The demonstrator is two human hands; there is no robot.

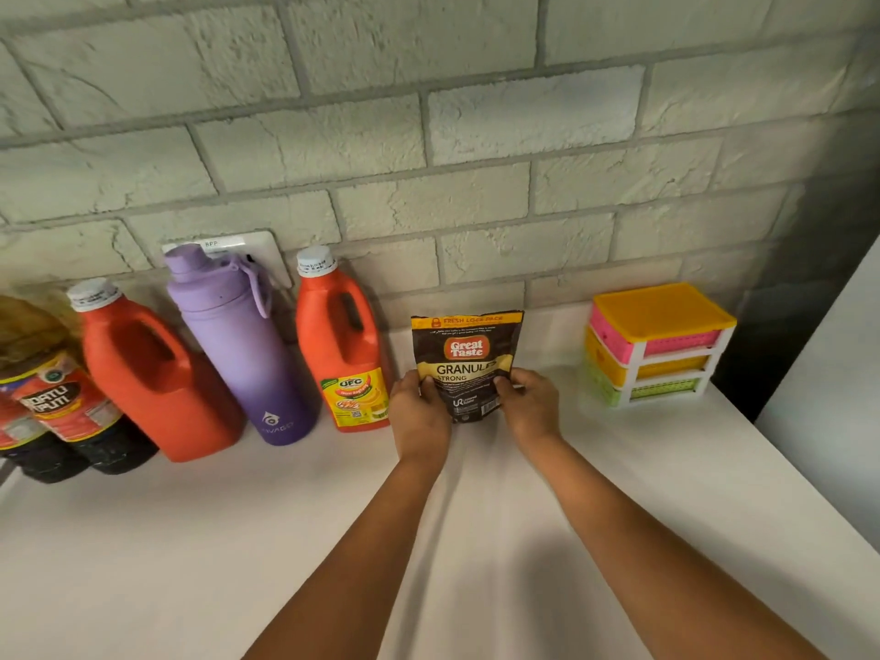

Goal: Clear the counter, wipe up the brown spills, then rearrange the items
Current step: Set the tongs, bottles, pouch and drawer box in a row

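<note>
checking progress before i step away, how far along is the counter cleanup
Looks late-stage. No brown spills show on the white counter. Bottles stand lined up along the wall, with the drawer organizer at right. In hand: left hand and right hand are setting the coffee pouch upright. Left: letting go, perhaps.

Coffee pouch (465, 366) is held upright on white table (285, 540) by left hand (419, 412) and right hand (531, 404), thumbs on its front. Orange jugs (345, 345), purple flask (238, 345) are lined up left; mini drawer unit (657, 345) is set right.
</note>
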